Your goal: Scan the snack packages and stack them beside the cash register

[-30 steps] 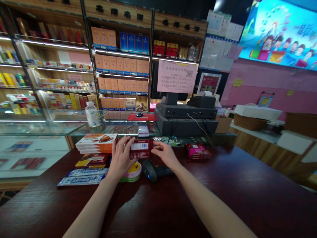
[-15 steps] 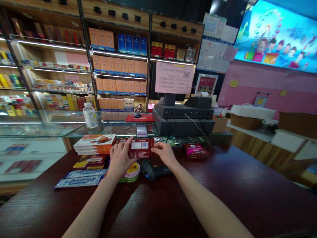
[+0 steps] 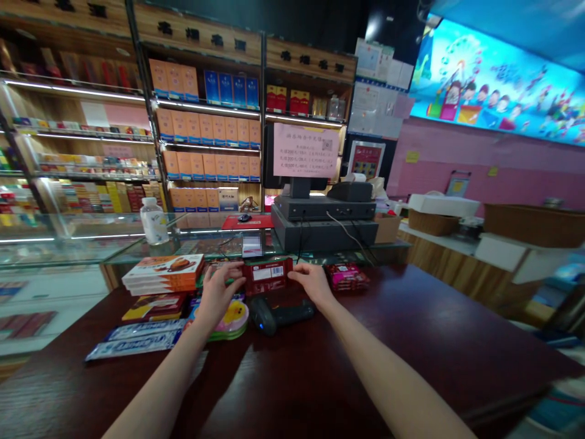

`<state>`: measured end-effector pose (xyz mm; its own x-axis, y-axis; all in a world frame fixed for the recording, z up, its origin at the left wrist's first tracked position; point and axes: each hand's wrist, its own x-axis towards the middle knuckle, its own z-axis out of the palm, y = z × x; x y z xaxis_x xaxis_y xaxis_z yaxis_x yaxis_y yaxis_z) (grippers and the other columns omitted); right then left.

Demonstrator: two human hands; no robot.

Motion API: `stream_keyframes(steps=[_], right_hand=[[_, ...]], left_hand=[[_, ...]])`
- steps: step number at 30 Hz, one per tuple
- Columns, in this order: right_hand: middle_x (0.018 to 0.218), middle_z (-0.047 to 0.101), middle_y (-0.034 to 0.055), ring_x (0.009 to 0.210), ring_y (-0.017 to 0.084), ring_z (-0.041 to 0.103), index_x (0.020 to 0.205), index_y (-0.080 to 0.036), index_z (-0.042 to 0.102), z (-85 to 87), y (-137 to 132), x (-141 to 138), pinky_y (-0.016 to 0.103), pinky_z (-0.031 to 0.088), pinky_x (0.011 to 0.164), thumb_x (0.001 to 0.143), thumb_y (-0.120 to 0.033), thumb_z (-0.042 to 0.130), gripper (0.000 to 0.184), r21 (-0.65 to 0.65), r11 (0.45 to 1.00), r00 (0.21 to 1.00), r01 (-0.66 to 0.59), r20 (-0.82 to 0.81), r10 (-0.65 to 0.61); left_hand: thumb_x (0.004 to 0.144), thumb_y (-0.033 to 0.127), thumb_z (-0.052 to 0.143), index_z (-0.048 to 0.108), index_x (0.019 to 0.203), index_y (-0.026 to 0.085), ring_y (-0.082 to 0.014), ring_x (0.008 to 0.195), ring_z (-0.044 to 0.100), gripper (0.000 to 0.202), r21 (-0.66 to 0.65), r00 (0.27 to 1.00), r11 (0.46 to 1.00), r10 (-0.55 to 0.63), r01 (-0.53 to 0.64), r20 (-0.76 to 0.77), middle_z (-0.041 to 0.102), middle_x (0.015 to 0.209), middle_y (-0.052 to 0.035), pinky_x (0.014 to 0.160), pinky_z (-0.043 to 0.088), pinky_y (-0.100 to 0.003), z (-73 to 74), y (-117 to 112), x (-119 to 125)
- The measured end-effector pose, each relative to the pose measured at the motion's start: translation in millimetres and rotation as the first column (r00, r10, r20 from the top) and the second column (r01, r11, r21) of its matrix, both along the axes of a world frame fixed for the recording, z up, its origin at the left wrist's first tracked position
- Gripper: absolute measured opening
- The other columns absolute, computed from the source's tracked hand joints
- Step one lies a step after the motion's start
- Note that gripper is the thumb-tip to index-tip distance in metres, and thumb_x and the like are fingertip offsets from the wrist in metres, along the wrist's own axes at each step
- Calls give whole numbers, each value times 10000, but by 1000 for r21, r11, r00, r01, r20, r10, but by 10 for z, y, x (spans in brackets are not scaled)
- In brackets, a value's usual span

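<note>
You've got the red packet (image 3: 267, 276) pinched between your left hand (image 3: 218, 292) and right hand (image 3: 311, 283), white barcode label showing, brand too blurred to read, just beyond the barcode scanner (image 3: 278, 316) on the counter (image 3: 411, 305).

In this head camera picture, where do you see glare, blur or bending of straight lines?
In the head view, the wide lens makes the wooden shelves lean and curve; the glass counter carries bright streaks of reflected light; the lower right corner is smeared with blur.
</note>
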<state>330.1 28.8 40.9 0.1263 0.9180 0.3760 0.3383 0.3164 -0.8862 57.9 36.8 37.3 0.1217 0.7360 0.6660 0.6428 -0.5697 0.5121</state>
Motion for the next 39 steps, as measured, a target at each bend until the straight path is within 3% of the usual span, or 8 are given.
stream_keyframes(steps=[4, 10, 19, 22, 26, 29, 34, 39], right_hand=[[781, 716, 5, 773, 211, 632, 706, -220, 723, -5, -32, 160, 326, 467, 777, 678, -436, 734, 218, 101, 994, 999, 29, 32, -32], [708, 708, -13, 719, 196, 639, 733, -208, 734, 43, -156, 409, 313, 472, 753, 707, -414, 711, 209, 67, 997, 999, -46, -12, 47], [890, 803, 53, 888, 266, 741, 882, -207, 797, 36, -276, 809, 400, 536, 865, 679, -392, 711, 288, 1, 997, 993, -78, -84, 78], [1035, 793, 94, 1095, 293, 708, 958, -209, 805, 78, -353, 925, 435, 500, 976, 743, -382, 666, 308, 24, 998, 999, -51, 2, 51], [1299, 689, 152, 1403, 283, 479, 1053, -215, 797, 177, -495, 1064, 454, 345, 1139, 874, -401, 584, 335, 49, 998, 984, -29, 176, 20], [1430, 593, 141, 1459, 302, 393, 1123, -264, 774, 208, -561, 1179, 503, 253, 1188, 816, -464, 708, 372, 53, 999, 951, 6, 308, -22], [1612, 349, 124, 1520, 302, 257, 1260, -318, 694, 187, -578, 1435, 559, 101, 1225, 676, -476, 848, 625, 75, 996, 828, 53, 555, -86], [1616, 346, 121, 1519, 301, 261, 1276, -313, 682, 189, -558, 1722, 575, 91, 1224, 712, -450, 828, 598, 90, 993, 763, 80, 635, -119]], left_hand=[[862, 373, 595, 675, 901, 274, -228, 927, 714, 134, 54, 998, 998, 15, -12, -56, 775, 866, 22, 1187, 180, -639, 56, -15, 112], [883, 309, 572, 701, 929, 291, -220, 1031, 693, 139, 161, 990, 986, -14, 37, -144, 770, 974, 11, 1205, 163, -634, 122, -51, 335], [925, 241, 548, 724, 950, 298, -200, 1134, 665, 187, 268, 948, 943, -117, 199, -295, 762, 1028, -4, 1240, 96, -607, 202, -74, 619], [943, 243, 547, 722, 951, 300, -196, 1150, 661, 184, 325, 924, 913, -119, 245, -364, 779, 992, 15, 1249, 66, -604, 234, -73, 710], [944, 233, 548, 733, 959, 308, -215, 1190, 647, 200, 369, 902, 890, -97, 268, -421, 790, 987, 21, 1244, 22, -640, 273, -56, 839], [950, 222, 535, 736, 965, 313, -230, 1236, 625, 220, 378, 886, 877, -104, 296, -452, 791, 1006, 22, 1233, -16, -665, 278, -24, 949], [953, 211, 527, 735, 958, 302, -237, 1275, 602, 227, 377, 863, 858, -136, 347, -486, 790, 1026, 18, 1233, -25, -671, 265, 23, 1181], [956, 206, 517, 734, 950, 296, -254, 1282, 596, 235, 356, 841, 853, -160, 381, -517, 789, 1032, 19, 1235, 29, -680, 269, 70, 1487]])
